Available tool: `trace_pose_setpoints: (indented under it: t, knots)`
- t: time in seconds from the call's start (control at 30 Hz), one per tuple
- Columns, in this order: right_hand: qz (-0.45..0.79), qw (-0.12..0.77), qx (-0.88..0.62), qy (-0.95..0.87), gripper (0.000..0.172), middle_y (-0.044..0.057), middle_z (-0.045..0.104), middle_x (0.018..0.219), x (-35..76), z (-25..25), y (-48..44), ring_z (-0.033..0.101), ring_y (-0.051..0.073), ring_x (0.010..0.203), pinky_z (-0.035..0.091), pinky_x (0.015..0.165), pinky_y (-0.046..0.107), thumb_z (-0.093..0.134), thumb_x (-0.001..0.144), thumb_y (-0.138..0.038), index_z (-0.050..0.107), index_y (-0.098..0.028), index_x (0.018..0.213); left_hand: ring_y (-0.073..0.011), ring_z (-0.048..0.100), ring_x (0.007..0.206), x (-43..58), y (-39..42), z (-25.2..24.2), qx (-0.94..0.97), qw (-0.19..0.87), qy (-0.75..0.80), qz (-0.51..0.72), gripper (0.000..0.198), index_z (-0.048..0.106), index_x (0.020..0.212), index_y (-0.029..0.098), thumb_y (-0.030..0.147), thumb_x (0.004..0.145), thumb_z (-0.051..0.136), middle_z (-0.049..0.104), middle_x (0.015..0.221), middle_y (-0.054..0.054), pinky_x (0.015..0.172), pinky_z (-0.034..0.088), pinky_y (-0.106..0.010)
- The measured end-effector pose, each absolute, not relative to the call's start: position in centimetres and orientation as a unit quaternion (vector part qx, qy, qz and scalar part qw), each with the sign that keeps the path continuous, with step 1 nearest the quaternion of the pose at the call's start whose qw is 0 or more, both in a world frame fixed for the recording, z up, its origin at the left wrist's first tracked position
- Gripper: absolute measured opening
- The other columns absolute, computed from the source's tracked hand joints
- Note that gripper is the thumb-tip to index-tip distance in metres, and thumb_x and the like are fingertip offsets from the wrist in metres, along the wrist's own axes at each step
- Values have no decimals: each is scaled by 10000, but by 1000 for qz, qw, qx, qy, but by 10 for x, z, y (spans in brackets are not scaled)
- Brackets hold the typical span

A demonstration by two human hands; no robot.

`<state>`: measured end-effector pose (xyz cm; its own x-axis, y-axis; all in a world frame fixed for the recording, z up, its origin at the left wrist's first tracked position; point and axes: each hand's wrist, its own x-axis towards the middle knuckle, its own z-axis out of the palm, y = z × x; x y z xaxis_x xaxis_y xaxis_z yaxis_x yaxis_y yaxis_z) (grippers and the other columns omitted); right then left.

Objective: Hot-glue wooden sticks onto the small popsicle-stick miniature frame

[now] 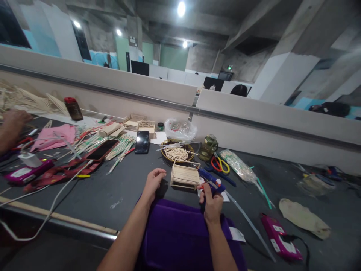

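Note:
My right hand (212, 201) is wrapped around the handle of a blue hot glue gun (211, 178), whose nozzle points up and left at a small model bench of wooden sticks (185, 175). The bench stands on the dark table in front of me. Left of it is my left hand (154, 182), apart from the bench, with thumb and fingertips drawn together; anything between them is too small to make out. Just behind the bench sits a round basket (163, 150) of short wooden sticks. Under the glue gun lies white paper (225, 196).
Scissors (220, 164), a glass jar (208, 147) and a bag of sticks (238, 165) lie to the right. Phones (141, 142), stick bundles and more models (146, 127) spread leftward. A co-worker's hand (14, 126) is at far left. A purple cushion-like item (180, 233) lies before me.

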<state>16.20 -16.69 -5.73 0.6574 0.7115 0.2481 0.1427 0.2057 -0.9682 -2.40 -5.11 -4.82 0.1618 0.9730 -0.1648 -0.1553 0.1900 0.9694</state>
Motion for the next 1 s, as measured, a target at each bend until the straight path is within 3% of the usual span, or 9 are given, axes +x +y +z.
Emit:
trace_pose_setpoints:
  t: [0.13,0.27,0.47,0.57,0.77,0.87,1.0]
  knots:
    - [98,679,-651,-323,423,-22,561,457,167,-54,-169,516,131,433,410,524,252,560,872,-543,691,-164,738,-68,339,426,-24,-51,-50,482,605,445,451,308,638,817,167,188,512,677,434,498,97,428,243,-182]
    - [32,648,-699,-302,446,64,686,583,171,-58,-169,650,219,568,455,566,286,564,849,-573,722,-159,798,-103,411,491,-24,-48,-60,559,547,448,433,369,650,829,196,132,466,666,464,527,97,492,295,-201]
    - [65,588,-754,-286,564,163,751,769,176,-72,-161,716,293,705,485,585,306,539,807,-642,740,-118,864,-134,518,626,-25,-50,-68,732,350,502,299,234,652,884,228,232,650,646,565,663,54,569,295,-223]
    - [65,582,-753,-301,596,170,750,757,177,-76,-158,722,302,725,489,590,302,513,807,-660,746,-114,860,-145,525,652,-25,-52,-68,751,320,500,289,174,663,846,230,238,675,633,584,683,36,578,285,-232]
    - [82,599,-731,-316,576,176,747,741,178,-81,-154,726,314,753,508,601,307,533,799,-653,742,-116,815,-130,488,573,-24,-51,-72,713,368,482,350,152,666,697,231,145,596,592,565,589,53,548,273,-233]
    - [134,620,-707,-313,566,167,748,740,178,-84,-153,730,301,713,524,600,303,535,808,-636,733,-106,841,-128,473,532,-25,-45,-74,643,396,489,437,225,666,738,219,139,563,549,536,548,60,535,307,-229]
    - [198,632,-685,-305,570,166,747,735,177,-87,-151,732,291,682,542,619,306,534,816,-621,716,-84,880,-122,446,480,-34,-34,-73,502,405,507,571,285,612,859,191,225,622,457,532,630,39,460,327,-224]
